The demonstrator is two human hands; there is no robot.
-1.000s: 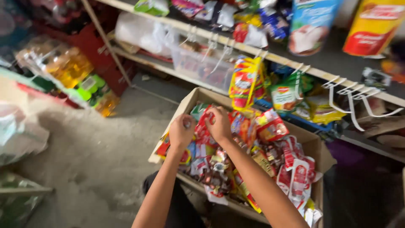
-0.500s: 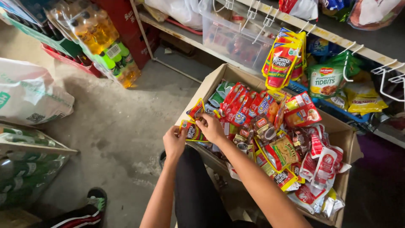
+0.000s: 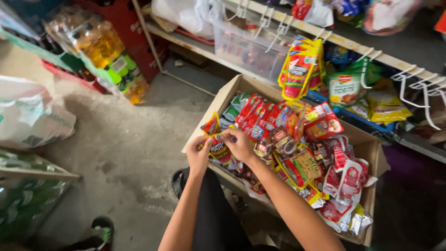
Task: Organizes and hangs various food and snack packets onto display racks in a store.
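a strip of small yellow-and-red sachets (image 3: 214,139) was pinched between both hands at the near left edge of an open cardboard box (image 3: 232,88), just above the heap of packets inside. the left hand (image 3: 199,155) had its fingers closed on the strip's lower left end, and the right hand (image 3: 240,145) gripped the strip's right end with thumb and fingers curled around it; the two hands sat close together, nearly touching. a red sachet (image 3: 211,123) stood up just above the strip.

the box was packed with red, yellow and brown sauce and seasoning pouches (image 3: 302,144), spilling toward its right corner, where white-and-red packets (image 3: 348,181) lay on top. behind the box, red-and-yellow pouches (image 3: 299,69) hung from shelf hooks, beside a green pack (image 3: 346,88). empty white hooks (image 3: 418,88) stuck out to the right. a clear plastic tub (image 3: 246,49) sat on the lower shelf. to the left, on the concrete floor (image 3: 116,153), stood wrapped bottles of yellow oil (image 3: 95,44), and a white sack (image 3: 32,118) lay nearer. a dark shoe (image 3: 102,230) showed at the bottom edge.
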